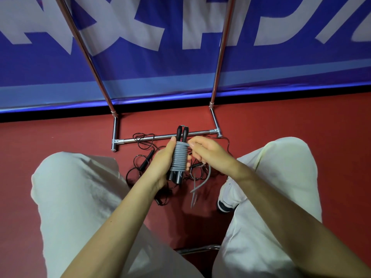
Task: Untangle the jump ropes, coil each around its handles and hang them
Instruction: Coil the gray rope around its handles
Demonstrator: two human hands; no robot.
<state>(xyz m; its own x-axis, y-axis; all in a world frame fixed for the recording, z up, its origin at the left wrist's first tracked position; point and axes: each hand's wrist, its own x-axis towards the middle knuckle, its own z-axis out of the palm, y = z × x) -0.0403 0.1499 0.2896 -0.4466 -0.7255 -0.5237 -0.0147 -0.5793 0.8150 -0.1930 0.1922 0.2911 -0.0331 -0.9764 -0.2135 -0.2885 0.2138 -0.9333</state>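
A grey jump rope [179,157] is wound in tight turns around its two black handles, held upright side by side. My left hand [163,162] grips this bundle from the left, thumb along its top. My right hand [202,149] pinches the grey cord at the top turn; the loose grey tail [202,182] hangs below it, blurred. A black jump rope [140,159] lies tangled on the red floor beneath my hands, one black handle [146,160] showing left of the bundle.
A chrome rack stands ahead, its base bar [152,138] on the floor and two uprights [217,73] rising against a blue banner. My knees in pale trousers flank the ropes; a shoe [225,201] sits lower right. A chrome tube [197,250] lies between my legs.
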